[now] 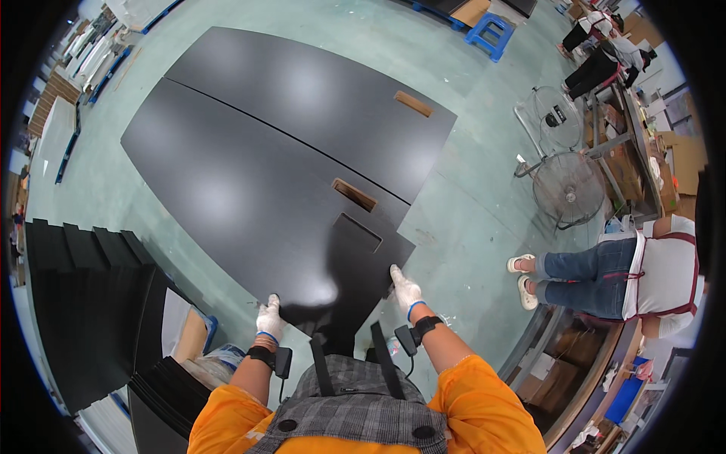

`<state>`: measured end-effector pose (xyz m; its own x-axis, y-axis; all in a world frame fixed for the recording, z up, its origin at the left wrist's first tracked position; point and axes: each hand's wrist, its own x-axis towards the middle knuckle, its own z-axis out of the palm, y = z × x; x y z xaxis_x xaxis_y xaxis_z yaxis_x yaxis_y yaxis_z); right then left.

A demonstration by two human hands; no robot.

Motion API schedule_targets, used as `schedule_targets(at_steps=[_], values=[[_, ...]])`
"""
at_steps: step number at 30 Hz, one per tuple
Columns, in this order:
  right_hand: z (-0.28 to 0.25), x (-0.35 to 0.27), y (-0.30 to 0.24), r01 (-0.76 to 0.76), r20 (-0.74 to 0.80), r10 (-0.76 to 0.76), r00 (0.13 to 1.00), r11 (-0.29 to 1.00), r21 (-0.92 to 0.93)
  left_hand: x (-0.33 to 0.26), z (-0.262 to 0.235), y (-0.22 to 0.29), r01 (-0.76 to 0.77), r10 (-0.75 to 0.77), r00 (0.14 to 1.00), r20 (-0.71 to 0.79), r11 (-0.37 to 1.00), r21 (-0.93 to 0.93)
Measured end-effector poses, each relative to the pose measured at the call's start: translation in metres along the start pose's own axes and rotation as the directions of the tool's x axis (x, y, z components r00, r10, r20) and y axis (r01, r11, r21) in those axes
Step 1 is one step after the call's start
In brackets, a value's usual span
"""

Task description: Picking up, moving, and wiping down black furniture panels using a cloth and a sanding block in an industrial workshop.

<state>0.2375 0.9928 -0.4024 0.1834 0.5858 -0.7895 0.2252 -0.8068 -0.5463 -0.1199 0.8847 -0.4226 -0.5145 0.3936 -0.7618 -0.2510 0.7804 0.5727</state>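
A large black board (227, 204) lies before me, its surface smooth and glossy. My left hand (271, 318), in a white glove, grips its near left edge. My gloved right hand (405, 289) grips the near right edge beside a corner. Both thumbs show at the rim, while the fingers beneath are hidden. Near my right hand are two slots, one dark and one showing brown inside. A second black board (302, 83) lies beyond, divided from the nearer surface by a narrow dark gap. It has a brown-lined slot too.
Stacked black boards (83, 310) stand at left. Two floor fans (569, 189) are on the right, near a person (620, 276) at a workbench. A blue stool (490, 36) stands at the back. More people (605, 60) are at far right.
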Motion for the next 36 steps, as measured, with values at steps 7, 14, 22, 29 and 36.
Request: schedule_targets(at_steps=[7,14,22,29,36], values=[[-0.062,-0.038,0.064,0.034,-0.171,-0.037,0.985,0.999,-0.019,-0.093,0.032,-0.051,0.348,-0.346,0.809,0.475,0.933,0.087],[-0.195,-0.077,0.142,-0.025,-0.380,0.059,0.923,0.995,0.094,-0.128,0.043,-0.065,0.418,-0.384,0.682,0.622,0.903,0.100],[-0.242,-0.065,0.105,-0.164,-0.588,-0.453,0.671,0.682,-0.713,-0.063,-0.003,-0.015,0.365,-0.142,0.913,0.382,0.699,-0.615],[-0.138,0.005,-0.029,0.213,0.068,-0.255,0.964,0.596,-0.774,-0.032,-0.020,-0.012,0.338,-0.126,0.919,0.375,0.741,-0.581],[-0.088,0.005,-0.069,0.158,0.057,-0.178,0.982,0.624,-0.765,0.032,-0.059,0.032,0.224,-0.107,0.967,0.230,0.784,-0.578]])
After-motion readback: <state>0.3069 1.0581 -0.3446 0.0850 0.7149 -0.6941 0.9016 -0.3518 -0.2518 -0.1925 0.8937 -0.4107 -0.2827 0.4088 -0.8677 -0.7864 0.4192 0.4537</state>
